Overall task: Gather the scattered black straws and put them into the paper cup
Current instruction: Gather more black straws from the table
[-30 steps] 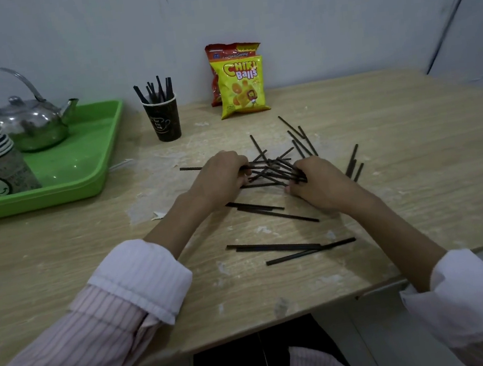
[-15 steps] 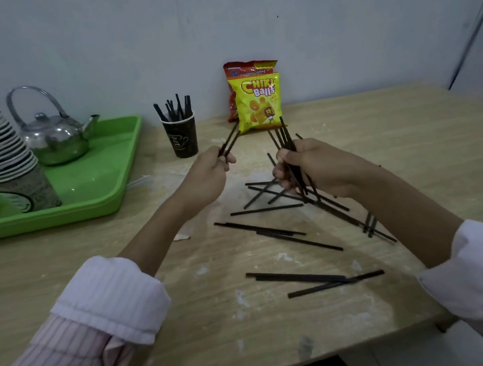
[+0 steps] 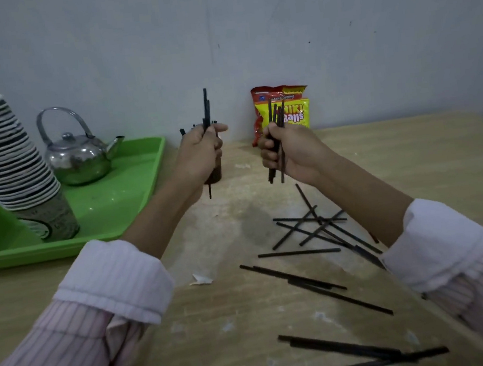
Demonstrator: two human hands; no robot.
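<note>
Black straws stand upright, clenched in the left hand (image 3: 201, 154) directly before the paper cup (image 3: 215, 176) (mostly hidden), nearer than the right hand (image 3: 291, 153), fisted on its own bunch; loose straws (image 3: 315, 282) litter the worktop (image 3: 412, 163).

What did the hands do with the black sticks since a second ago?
Both hands rose off the table with straws they grabbed from the pile. The left hand now holds a few upright in front of the paper cup; the right hand grips a bundle nearby. Many loose straws lie on the table as before. The kettle, green tray and snack bags stayed put.
</note>
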